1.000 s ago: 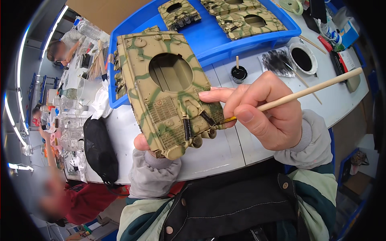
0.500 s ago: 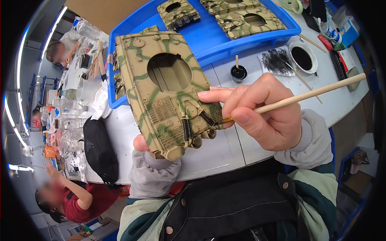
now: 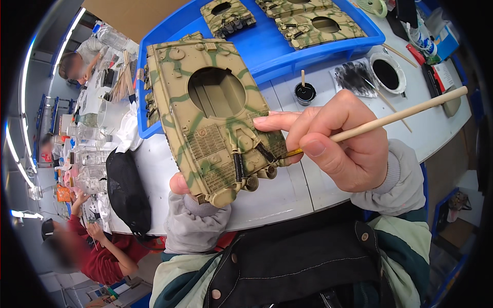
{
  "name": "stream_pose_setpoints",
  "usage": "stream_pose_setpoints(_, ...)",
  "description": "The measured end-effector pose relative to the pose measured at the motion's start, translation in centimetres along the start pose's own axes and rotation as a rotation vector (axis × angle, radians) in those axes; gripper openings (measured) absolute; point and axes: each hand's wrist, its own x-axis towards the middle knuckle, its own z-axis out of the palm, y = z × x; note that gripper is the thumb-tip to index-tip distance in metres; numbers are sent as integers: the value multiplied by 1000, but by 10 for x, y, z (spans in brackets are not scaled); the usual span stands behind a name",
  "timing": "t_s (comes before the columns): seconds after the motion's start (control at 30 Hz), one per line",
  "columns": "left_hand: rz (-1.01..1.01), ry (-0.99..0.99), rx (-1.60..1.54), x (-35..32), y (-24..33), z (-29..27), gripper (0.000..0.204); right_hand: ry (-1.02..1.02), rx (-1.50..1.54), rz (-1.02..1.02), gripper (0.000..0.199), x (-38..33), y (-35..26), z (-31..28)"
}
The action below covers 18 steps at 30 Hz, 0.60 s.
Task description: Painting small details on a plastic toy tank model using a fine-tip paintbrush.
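Note:
A model tank hull (image 3: 169, 97), tan with green camouflage stripes and a round opening on top, is tilted up in front of me. My left hand (image 3: 179, 184) holds it from underneath; only a bit of the thumb side shows at its left edge. Between the thumb and fingers of my right hand (image 3: 341, 138) is a thin paintbrush (image 3: 400, 114) with a pale wooden handle. Its tip is at the hull's rear corner, beside a black-painted tube (image 3: 266, 153). The right index finger rests on the hull's edge. A second black tube (image 3: 239, 167) lies nearby.
Behind the hull stands a blue tray (image 3: 277, 66) with several similar hulls (image 3: 318, 28). To the right are a small cup of black paint (image 3: 305, 93), a black-smeared sheet (image 3: 354, 78) and a white dish (image 3: 387, 73) of black. A black bag (image 3: 126, 192) lies left, near co-workers.
The brush handle has swung up slightly and my right hand has shifted a little to the right. At lower left, a co-worker in red has leaned and lowered the arms.

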Motion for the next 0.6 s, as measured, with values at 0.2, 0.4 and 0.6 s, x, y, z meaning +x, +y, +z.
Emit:
stream_pose_setpoints(0.2,-8,23,-8,0,2,3,94,-12,-6,0,10,0,-1,0)
stream_pose_setpoints(0.4,-17,35,-13,0,4,6,94,1,-6,8,9,0,-2,1)
stream_pose_setpoints(0.6,-36,75,-19,1,6,11,94,-10,-5,6,10,0,-1,0)
